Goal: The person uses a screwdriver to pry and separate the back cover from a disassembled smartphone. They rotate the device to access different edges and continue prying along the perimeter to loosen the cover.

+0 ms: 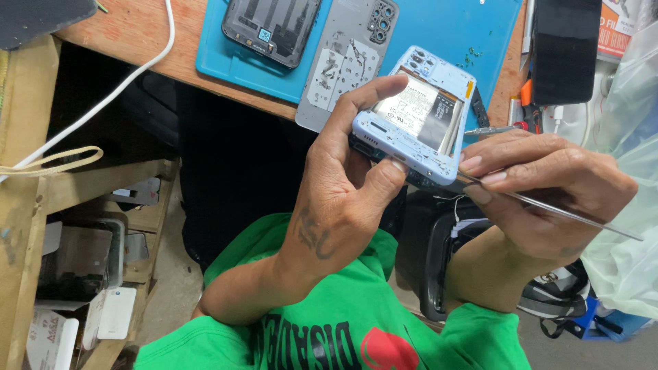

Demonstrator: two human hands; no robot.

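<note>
My left hand (pixel 343 185) grips a light blue phone (pixel 418 120) with its back removed, so the battery and inner frame show. The thumb presses on its lower edge and the index finger curls over its top. My right hand (pixel 541 185) holds a thin metal pry tool (pixel 569 212), whose tip lies against the phone's lower right edge. The phone is held in the air in front of the table edge, above my lap.
A blue work mat (pixel 466 27) lies on the wooden table with a dark phone body (pixel 271 27) and a grey back cover (pixel 346 62) on it. A white cable (pixel 116 85) hangs at left. Wooden shelves (pixel 75 233) stand at lower left, a plastic bag (pixel 627 151) at right.
</note>
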